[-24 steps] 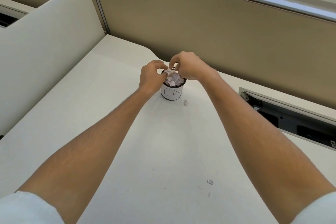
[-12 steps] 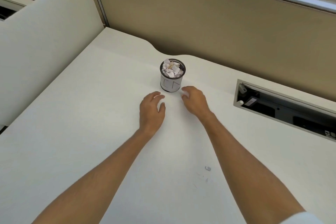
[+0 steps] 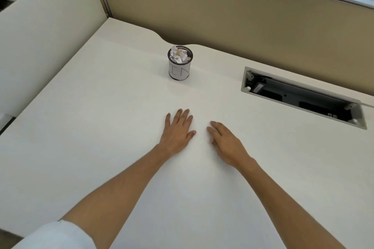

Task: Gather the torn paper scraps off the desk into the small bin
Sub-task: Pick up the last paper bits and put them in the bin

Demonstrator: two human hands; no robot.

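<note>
The small mesh bin [image 3: 179, 72], wrapped in a white hand-lettered label, stands upright at the back middle of the white desk [image 3: 101, 127]. Crumpled torn paper scraps [image 3: 179, 56] fill it to the rim. My left hand [image 3: 178, 129] lies flat on the desk well in front of the bin, fingers spread, holding nothing. My right hand [image 3: 224, 140] rests palm down just to its right, fingers stretched out. I see no loose scrap on the desk; anything under my hands or forearms is hidden.
An open cable slot [image 3: 303, 97] is cut into the desk at the right. A tan partition wall [image 3: 222, 10] runs along the back. A white curved side divider [image 3: 40, 26] closes off the left edge.
Both hands left the top of the bin and drew back toward me, ending flat on the desk. The scrap that lay right of the bin is no longer visible.
</note>
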